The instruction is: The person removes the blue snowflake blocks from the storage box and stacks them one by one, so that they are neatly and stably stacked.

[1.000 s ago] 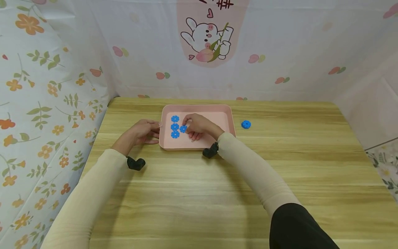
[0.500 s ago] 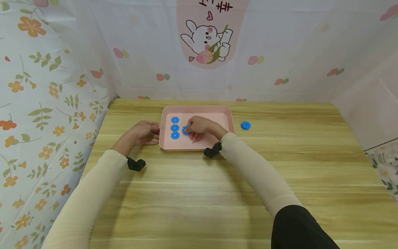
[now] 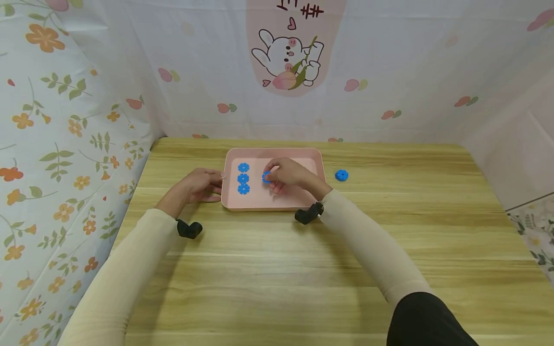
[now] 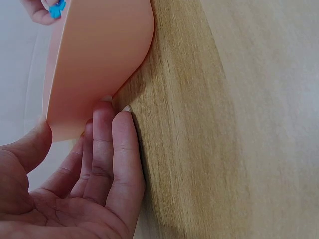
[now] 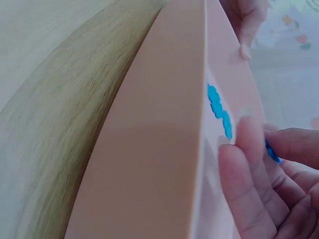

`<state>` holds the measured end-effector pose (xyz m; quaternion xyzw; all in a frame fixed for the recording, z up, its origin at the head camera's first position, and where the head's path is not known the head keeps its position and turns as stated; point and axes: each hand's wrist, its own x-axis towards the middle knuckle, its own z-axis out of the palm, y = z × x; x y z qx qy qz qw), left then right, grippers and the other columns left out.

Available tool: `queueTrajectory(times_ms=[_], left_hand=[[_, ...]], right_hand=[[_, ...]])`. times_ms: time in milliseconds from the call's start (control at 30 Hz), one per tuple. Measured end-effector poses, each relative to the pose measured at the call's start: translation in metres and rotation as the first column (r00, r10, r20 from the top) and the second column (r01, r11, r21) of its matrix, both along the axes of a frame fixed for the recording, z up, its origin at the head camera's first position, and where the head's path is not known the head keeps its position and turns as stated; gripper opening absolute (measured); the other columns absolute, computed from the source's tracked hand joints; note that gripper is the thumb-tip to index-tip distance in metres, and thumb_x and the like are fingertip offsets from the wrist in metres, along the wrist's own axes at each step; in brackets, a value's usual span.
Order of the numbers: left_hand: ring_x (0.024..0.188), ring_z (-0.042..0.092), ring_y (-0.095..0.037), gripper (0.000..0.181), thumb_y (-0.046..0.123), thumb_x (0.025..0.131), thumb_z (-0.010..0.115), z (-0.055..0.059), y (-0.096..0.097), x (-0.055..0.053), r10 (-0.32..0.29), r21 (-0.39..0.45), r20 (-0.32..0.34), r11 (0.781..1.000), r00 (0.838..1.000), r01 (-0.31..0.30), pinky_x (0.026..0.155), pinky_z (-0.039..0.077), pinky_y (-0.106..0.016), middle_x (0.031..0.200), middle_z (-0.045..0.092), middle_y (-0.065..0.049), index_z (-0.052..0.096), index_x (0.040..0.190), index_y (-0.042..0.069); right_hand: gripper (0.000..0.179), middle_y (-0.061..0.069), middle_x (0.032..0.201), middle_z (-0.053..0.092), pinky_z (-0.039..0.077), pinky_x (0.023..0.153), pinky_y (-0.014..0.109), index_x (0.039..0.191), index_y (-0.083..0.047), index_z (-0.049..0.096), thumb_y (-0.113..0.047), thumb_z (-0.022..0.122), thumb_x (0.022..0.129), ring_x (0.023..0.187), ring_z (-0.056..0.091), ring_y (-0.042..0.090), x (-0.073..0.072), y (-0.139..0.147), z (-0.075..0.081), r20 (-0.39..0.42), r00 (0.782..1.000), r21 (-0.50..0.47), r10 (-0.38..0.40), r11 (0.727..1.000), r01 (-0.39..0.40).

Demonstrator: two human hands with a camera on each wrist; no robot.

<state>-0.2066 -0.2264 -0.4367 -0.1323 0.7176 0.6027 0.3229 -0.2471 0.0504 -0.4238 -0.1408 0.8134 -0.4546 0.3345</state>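
Observation:
A pink rectangular tray (image 3: 259,203) lies toward the back of the table. My left hand (image 3: 200,185) holds its left end, thumb (image 4: 36,142) at the rim and fingers (image 4: 102,149) against the lower outer wall. Inside, three blue notched discs (image 3: 240,178) form a column near the left side. My right hand (image 3: 289,174) is over the tray's middle, pinching another blue notched disc (image 3: 265,178) between thumb and finger. That disc is mostly hidden by the fingers in the right wrist view, where two of the column discs (image 5: 216,102) also show.
On the wooden table (image 3: 277,274), right of the tray, sits a small stack of blue discs (image 3: 341,175). A white printed cloth (image 3: 186,96) hangs behind the table, and a floral cloth (image 3: 73,158) hangs at the left.
My right hand has moved to the right with its blue disc, away from the column of discs. The left hand stays at the tray's left end.

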Motion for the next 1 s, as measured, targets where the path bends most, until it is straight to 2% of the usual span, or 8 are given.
queueTrajectory(times_ms=[367,633,867,1000], left_hand=[[0.088,0.063,-0.017,0.047,0.029,0.105,0.044,0.0,-0.001,0.0,0.006,0.002,0.002,1.0,1.0,-0.006,0.085,0.056,-0.038,0.116,0.055,-0.013,0.042,0.145,0.006],[0.088,0.064,-0.017,0.047,0.029,0.105,0.045,-0.001,-0.001,0.0,-0.002,0.0,-0.008,1.0,1.0,0.002,0.084,0.057,-0.038,0.114,0.057,-0.012,0.043,0.144,0.005],[0.088,0.064,-0.016,0.046,0.029,0.105,0.045,-0.002,-0.001,0.0,0.002,0.007,-0.003,1.0,1.0,-0.002,0.083,0.057,-0.037,0.113,0.058,-0.011,0.043,0.145,0.005],[0.089,0.063,-0.017,0.046,0.029,0.105,0.045,-0.002,0.0,0.0,0.004,0.002,-0.005,1.0,1.0,-0.004,0.084,0.057,-0.037,0.115,0.057,-0.011,0.043,0.145,0.006]], right_hand=[[0.019,0.01,0.068,0.063,0.059,0.061,0.037,0.109,-0.006,0.063,-0.017,0.067,0.093,0.051,0.061,0.019,0.003,0.032,0.004,-0.033,0.99,-0.054,-0.14,0.989,0.138],[0.016,0.012,0.07,0.064,0.059,0.062,0.039,0.11,-0.002,0.057,-0.012,0.059,0.098,0.053,0.065,0.02,0.007,0.057,0.004,-0.05,0.981,-0.145,-0.188,0.973,0.179],[0.018,0.01,0.073,0.066,0.059,0.068,0.039,0.111,-0.003,0.047,-0.014,0.056,0.099,0.057,0.066,0.015,0.007,0.077,-0.002,0.009,0.965,-0.178,-0.262,0.949,0.26],[0.021,0.01,0.076,0.065,0.059,0.067,0.036,0.114,0.0,0.044,-0.013,0.055,0.1,0.059,0.066,0.014,0.01,0.086,-0.002,0.021,0.96,-0.202,-0.279,0.939,0.277]])
